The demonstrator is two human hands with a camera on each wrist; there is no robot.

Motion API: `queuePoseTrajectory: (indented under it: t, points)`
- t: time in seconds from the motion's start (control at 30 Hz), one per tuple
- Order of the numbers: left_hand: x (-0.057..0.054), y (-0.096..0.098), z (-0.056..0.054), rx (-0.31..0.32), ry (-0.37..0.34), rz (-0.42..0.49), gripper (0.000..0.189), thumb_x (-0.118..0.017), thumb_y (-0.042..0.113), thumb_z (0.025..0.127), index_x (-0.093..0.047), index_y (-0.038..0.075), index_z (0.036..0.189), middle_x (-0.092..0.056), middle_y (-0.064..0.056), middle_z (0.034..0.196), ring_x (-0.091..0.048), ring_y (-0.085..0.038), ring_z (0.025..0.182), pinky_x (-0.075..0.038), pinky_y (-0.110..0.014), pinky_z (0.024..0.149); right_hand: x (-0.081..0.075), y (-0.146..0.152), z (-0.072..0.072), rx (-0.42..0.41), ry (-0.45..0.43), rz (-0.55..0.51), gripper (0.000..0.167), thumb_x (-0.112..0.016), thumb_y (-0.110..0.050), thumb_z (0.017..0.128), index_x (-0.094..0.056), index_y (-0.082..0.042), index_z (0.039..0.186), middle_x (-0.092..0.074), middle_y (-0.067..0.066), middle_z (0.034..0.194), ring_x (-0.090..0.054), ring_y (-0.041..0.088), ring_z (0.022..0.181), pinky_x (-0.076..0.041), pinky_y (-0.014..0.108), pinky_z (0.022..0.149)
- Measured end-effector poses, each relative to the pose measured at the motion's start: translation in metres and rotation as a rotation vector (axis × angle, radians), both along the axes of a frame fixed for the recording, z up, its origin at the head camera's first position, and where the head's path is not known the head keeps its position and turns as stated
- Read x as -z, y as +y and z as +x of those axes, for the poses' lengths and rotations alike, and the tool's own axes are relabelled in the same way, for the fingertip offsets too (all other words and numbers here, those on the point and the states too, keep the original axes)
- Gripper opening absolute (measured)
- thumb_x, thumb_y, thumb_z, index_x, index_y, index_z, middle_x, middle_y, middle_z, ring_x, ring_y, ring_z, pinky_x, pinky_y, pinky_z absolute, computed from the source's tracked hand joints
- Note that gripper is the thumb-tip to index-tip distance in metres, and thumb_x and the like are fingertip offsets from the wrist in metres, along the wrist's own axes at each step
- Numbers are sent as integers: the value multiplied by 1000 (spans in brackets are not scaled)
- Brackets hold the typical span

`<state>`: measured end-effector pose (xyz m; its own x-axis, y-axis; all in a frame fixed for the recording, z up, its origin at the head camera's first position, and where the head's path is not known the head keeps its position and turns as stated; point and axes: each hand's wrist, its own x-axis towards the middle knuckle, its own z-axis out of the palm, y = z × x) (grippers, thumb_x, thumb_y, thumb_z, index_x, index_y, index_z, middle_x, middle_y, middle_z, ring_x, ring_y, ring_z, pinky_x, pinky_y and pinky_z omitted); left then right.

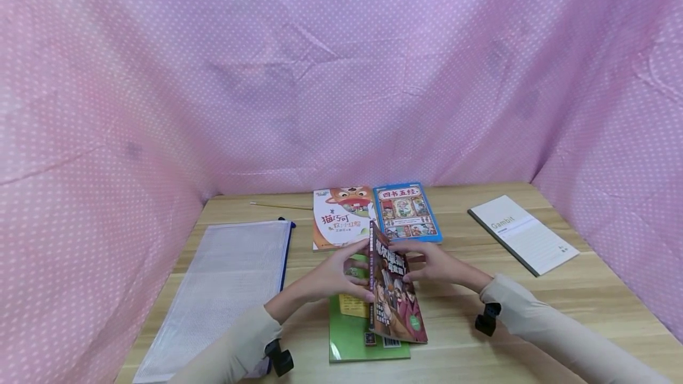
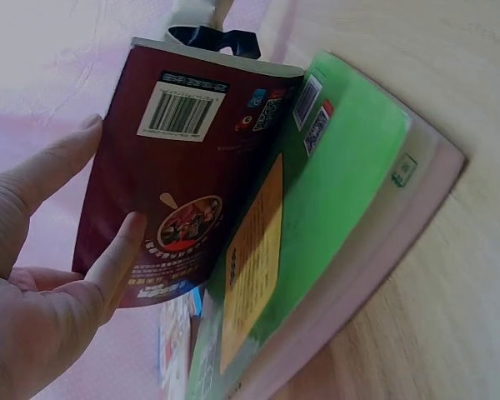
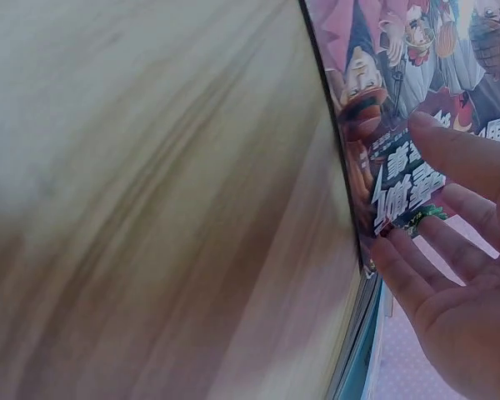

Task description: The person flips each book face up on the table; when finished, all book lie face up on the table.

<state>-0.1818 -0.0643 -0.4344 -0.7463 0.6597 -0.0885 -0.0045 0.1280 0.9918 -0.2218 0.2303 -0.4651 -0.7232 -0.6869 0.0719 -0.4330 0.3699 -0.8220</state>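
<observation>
Maroon book (image 1: 393, 304), gripped by left hand (image 1: 341, 274) and right hand (image 1: 437, 261), its barcode (image 2: 182, 111) in left-wrist view only

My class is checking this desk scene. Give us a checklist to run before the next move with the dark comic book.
1. Both hands at the dark comic book: ok; left hand and right hand touch it from opposite sides.
2. Comic book lying flat: not ok; it is tilted up.
3. Green book flat on the table: ok, barcode side up.
4. Gambit notebook apart from the other books: ok.
5. Mesh pouch zipped shut: cannot tell.
</observation>
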Motion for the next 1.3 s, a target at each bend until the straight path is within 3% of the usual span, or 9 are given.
queuePoseTrajectory:
  t: [0.2, 0.4, 0.57, 0.87, 1.13, 1.3]
  points:
    - [4, -5, 2, -6, -12, -21, 113, -87, 3, 77, -17, 18, 164, -22, -12, 168, -54, -39, 133, -59, -38, 99, 3, 3, 3, 28, 85, 104, 62, -80, -6, 85, -57, -3, 143, -48, 25, 152, -49, 49, 136, -49, 58, 108]
    - [9, -5, 5, -21, -35, -43, 112, -84, -2, 78, -16, 20, 165, -35, -21, 161, -56, -40, 131, -60, -39, 97, 3, 5, 6, 27, 152, 171, 61, -81, -9, 85, -59, -4, 141, -46, 23, 154, -45, 48, 139, -45, 60, 110]
    - [14, -1, 7, -35, -46, -39, 112, -82, -5, 77, -18, 21, 164, -41, -21, 157, -59, -37, 127, -61, -39, 93, 2, 10, 10, 47, 154, 189, 58, -81, -11, 85, -60, -2, 139, -46, 26, 153, -44, 51, 137, -44, 65, 109]
    - [19, 7, 10, -54, -45, -23, 113, -83, -8, 75, -19, 21, 164, -28, -13, 166, -58, -34, 128, -62, -37, 90, 4, 21, 13, 89, 186, 214, 59, -82, -12, 84, -61, -3, 138, -47, 28, 152, -43, 54, 137, -36, 71, 111]
    - [24, 21, 12, -111, -45, -68, 112, -85, -6, 73, -23, 17, 163, -37, -18, 160, -63, -30, 119, -63, -35, 87, 1, 33, 12, 106, 201, 254, 59, -84, -13, 81, -63, -1, 135, -47, 30, 150, -43, 55, 136, -37, 71, 111]
    - [27, 29, 13, -138, -31, -83, 112, -86, -7, 71, -25, 15, 163, -41, -17, 156, -60, -29, 122, -64, -34, 84, -2, 40, 13, 110, 199, 274, 59, -84, -13, 81, -63, -1, 135, -47, 30, 151, -43, 55, 137, -38, 71, 110]
